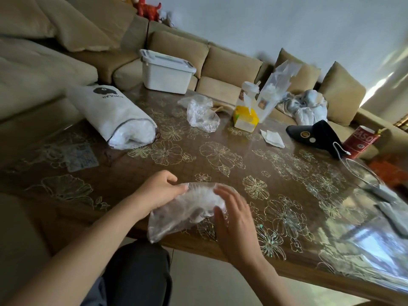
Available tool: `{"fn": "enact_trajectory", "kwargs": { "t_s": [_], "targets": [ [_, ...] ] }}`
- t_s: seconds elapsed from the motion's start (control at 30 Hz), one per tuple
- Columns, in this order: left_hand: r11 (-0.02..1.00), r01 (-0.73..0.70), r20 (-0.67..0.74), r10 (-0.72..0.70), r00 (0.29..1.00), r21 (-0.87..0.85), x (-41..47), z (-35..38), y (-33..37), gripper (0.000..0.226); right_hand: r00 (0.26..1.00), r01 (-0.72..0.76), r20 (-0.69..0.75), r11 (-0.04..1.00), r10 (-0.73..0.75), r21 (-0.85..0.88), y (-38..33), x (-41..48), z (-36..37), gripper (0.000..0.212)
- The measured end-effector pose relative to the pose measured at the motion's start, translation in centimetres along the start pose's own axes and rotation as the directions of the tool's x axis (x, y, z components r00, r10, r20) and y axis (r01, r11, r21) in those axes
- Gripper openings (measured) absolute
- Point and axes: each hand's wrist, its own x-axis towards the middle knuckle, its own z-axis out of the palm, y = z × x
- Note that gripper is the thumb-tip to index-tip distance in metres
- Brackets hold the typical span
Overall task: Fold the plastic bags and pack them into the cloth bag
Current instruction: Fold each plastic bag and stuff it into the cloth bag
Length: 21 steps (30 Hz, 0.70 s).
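Clear plastic bag (183,208): between the hands at the near edge of the desk (220,155), wrinkled and partly flattened, lower end hanging past the edge. Left hand (159,191) grips its upper rim; right hand (234,215) lies against its right side, fingers straight.

Crumpled plastic bag (202,114): clear, bunched in a loose lump, well beyond the hands, straight ahead.

Cloth bag (114,115): white, black logo, on its side far ahead and left of the left hand. Stuffed full; drawstring mouth faces the hands, white contents showing.
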Motion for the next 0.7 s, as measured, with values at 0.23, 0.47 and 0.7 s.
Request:
{"fn": "enact_trajectory", "kwargs": {
  "t_s": [0.23,0.47,0.7],
  "targets": [
    [0.949,-0.043,0.105,0.011,0.994,0.314,-0.5,0.6,0.5,0.025,0.919,0.206,0.385,0.937,-0.086,-0.281,0.0,-2.7,1.1,0.064],
    [0.987,-0.007,0.222,-0.029,0.975,0.159,-0.6,0.0,1.8,0.018,0.977,0.122,0.195,0.979,-0.09,-0.162,-0.2,-2.7,0.4,0.065],
    [0.871,0.185,0.249,-0.075,0.966,-0.456,-0.6,-0.4,1.7,0.014,0.95,0.299,-0.046,0.943,-0.309,-0.147,-2.5,-0.4,2.0,0.052]
  ]
}}
